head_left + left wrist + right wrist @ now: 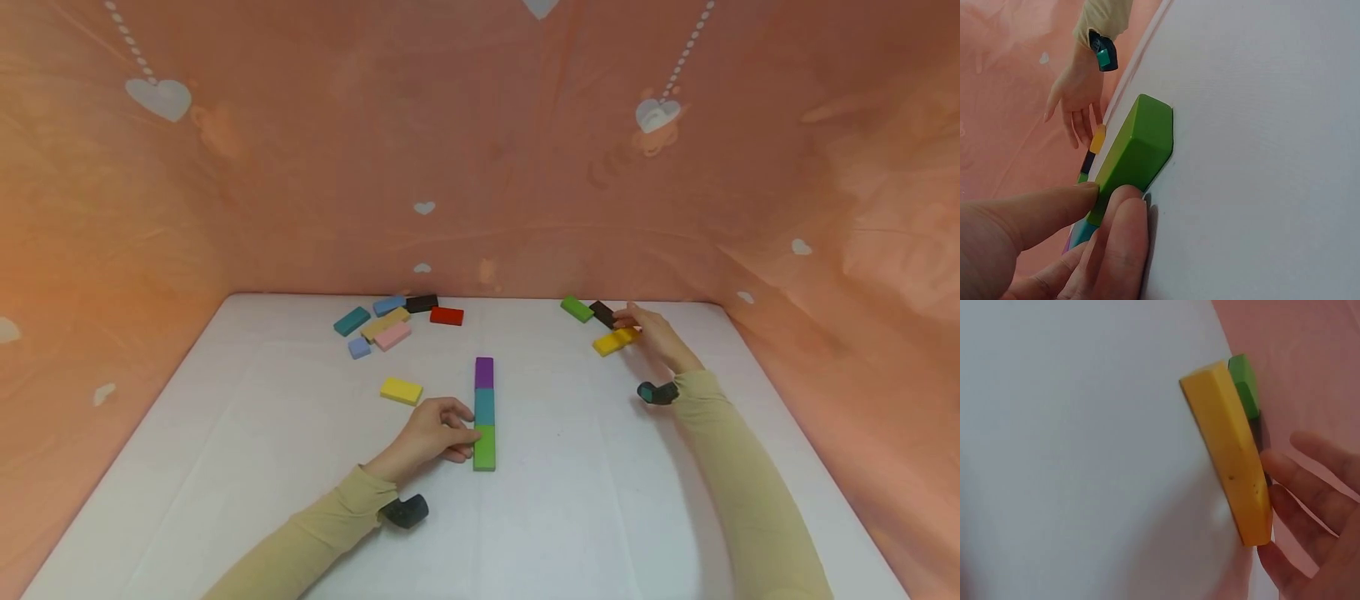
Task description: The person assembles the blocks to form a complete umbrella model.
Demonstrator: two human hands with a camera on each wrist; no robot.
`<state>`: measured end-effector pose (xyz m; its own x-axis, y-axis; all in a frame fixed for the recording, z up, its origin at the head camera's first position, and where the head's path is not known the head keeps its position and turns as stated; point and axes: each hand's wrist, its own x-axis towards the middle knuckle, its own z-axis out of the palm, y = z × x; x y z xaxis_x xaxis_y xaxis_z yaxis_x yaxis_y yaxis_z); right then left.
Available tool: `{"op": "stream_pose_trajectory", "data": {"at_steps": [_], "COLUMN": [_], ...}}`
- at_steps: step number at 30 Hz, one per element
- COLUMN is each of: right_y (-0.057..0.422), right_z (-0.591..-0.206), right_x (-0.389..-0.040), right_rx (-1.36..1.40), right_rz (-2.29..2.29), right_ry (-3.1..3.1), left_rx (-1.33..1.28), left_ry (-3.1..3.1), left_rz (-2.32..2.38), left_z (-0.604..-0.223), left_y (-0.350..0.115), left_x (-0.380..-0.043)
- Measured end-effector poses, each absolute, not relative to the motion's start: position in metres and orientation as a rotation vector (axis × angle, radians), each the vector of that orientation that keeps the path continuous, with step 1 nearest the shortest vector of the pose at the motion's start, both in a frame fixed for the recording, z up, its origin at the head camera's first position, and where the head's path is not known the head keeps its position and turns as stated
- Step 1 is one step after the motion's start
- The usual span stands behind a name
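A straight row runs up the middle of the table: a purple block (pixel 484 372), a teal block (pixel 484 407) and a green block (pixel 484 450) nearest me. My left hand (pixel 435 429) is at the row's left side. Its thumb tip touches the green block's upper edge, and other fingertips lie against its side in the left wrist view. At the back right, my right hand (pixel 656 335) is beside a long yellow piece (pixel 1232 450); whether that is one block or two, I cannot tell. Its fingers are spread, with fingertips at the piece's edge, not wrapped round it.
Beyond the yellow piece lie a black block (pixel 602 314) and another green block (pixel 577 309). Several coloured blocks cluster at the back left, among them a red block (pixel 447 317) and a pink block (pixel 393 336). A yellow block (pixel 401 391) lies left of the row.
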<state>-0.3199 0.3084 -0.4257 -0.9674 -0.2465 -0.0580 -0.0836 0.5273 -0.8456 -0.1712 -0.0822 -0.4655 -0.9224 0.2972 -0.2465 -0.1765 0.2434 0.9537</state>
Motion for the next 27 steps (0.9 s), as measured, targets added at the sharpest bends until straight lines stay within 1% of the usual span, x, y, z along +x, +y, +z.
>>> {"op": "stream_pose_trajectory", "data": {"at_steps": [8, 12, 15, 20, 27], "right_y": [0.310, 0.309, 0.310, 0.314, 0.313], "right_z": [-0.427, -0.420, -0.421, -0.433, -0.438], "right_x": [-0.316, -0.310, -0.306, -0.308, -0.307], "right_rx": [-0.293, -0.317, -0.342, -0.404, -0.515], "right_rz": [-1.457, -1.413, -1.299, -1.076, -0.992], "right_ry": [2.566, 2.554, 2.611, 2.724, 2.753], "left_rx": [0.113, 0.110, 0.108, 0.109, 0.102], "left_ry": [2.145, 2.145, 2.145, 2.141, 2.140], "left_rz": [1.712, 1.713, 1.714, 1.719, 1.715], "left_z": [-0.466, -0.466, -0.467, -0.468, -0.467], "left_y": [-0.083, -0.083, -0.083, -0.083, -0.083], "left_x": [-0.170, -0.170, -0.171, -0.172, -0.172]}}
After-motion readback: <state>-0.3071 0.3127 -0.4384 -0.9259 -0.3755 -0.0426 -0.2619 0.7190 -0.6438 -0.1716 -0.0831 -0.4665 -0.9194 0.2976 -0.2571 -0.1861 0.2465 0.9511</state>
